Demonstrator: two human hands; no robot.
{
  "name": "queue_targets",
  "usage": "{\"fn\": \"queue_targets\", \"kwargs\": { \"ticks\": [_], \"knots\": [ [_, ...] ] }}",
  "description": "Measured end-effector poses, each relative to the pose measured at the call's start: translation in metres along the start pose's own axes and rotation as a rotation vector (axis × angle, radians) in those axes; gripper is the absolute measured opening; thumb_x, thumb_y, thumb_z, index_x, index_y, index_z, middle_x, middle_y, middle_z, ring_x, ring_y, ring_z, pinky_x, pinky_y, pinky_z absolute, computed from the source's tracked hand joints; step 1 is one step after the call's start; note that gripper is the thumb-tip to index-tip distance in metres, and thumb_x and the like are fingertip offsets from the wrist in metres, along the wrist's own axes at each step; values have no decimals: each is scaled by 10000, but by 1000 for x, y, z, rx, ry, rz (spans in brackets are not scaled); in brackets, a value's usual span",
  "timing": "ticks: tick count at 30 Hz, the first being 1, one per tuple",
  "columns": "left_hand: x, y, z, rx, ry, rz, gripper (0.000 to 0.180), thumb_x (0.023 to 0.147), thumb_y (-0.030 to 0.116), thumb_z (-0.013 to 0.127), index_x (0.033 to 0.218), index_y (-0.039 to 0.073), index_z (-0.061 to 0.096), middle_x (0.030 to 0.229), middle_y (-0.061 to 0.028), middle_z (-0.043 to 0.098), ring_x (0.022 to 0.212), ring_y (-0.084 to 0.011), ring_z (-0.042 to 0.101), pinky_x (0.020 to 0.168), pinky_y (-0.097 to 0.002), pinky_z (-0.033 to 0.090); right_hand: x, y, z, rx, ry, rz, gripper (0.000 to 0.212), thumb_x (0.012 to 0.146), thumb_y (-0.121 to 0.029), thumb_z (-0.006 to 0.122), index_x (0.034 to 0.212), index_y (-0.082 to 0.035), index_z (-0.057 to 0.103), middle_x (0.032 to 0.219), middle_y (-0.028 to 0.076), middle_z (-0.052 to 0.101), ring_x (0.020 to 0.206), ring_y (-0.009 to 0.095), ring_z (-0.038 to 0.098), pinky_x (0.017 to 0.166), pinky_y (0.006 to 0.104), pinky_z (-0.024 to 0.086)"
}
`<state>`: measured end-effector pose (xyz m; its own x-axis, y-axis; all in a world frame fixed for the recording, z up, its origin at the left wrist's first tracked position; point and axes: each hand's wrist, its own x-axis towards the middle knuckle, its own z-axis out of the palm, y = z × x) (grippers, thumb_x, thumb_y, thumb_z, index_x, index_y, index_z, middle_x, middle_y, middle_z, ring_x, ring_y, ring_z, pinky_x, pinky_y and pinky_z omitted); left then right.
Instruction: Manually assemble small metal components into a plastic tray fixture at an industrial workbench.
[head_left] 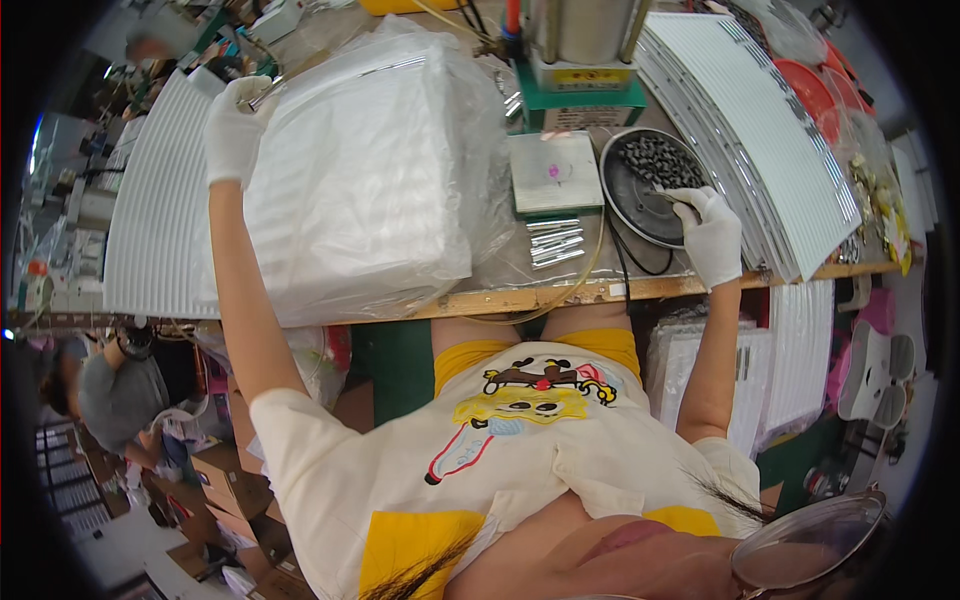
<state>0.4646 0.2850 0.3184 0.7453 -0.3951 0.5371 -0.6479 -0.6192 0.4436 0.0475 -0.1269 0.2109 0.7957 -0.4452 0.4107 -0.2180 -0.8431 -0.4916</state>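
Observation:
My left hand [233, 130], in a white glove, rests on the far left corner of a big stack wrapped in clear plastic [370, 180]. Its fingers are closed on a thin pale strip [285, 82] that lies along the top of the stack. My right hand [712, 235], also gloved, reaches over the near rim of a round dark pan [625, 195]. Its fingertips pinch one of the small dark parts [660, 160] heaped in the pan.
A press with a green base [580, 95] stands behind a square metal plate [555, 172]. Short metal pins [555, 243] lie near the wooden table edge [560, 293]. White ribbed panels are stacked at right [760, 130] and left [160, 200]. Another person [120, 395] is at lower left, near cardboard boxes [230, 490].

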Motion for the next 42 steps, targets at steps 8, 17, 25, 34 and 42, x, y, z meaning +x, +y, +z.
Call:
{"fn": "queue_targets", "kwargs": {
  "ticks": [8,17,25,34,42],
  "knots": [
    [-155,248,25,-714,-543,217,284,744,14,822,1016,79,772,1033,-45,700,941,-192,656,841,-322,533,-6,-59,-27,207,102,-25,245,839,74,713,1032,-65,774,903,77,701,789,196,669,696,298,522],
    [-206,257,128,-1529,-717,-462,205,893,-4,707,1094,8,672,1183,-100,669,1087,-165,645,953,-316,530,-24,-87,-37,379,54,-88,281,785,96,749,1010,-68,784,859,59,690,754,156,654,640,270,501],
    [-210,250,138,-565,-308,187,291,798,54,803,1073,129,744,1070,-83,642,939,-235,655,818,-340,549,-29,-85,-28,303,4,-129,302,773,92,748,1022,-75,781,861,54,677,757,162,643,649,270,487],
    [-207,249,124,-430,-351,131,376,780,42,801,1139,139,744,965,-107,534,864,-284,610,743,-370,534,-28,-93,-16,226,11,-192,290,775,48,767,1013,-116,792,834,69,667,735,216,643,642,316,502],
    [-210,252,119,-479,-322,229,330,825,115,784,1138,120,680,1001,-107,586,894,-293,632,741,-403,535,-30,-96,-9,198,-42,-214,262,782,-32,776,1017,-147,775,789,59,638,712,277,627,640,379,499]
  ]
}}
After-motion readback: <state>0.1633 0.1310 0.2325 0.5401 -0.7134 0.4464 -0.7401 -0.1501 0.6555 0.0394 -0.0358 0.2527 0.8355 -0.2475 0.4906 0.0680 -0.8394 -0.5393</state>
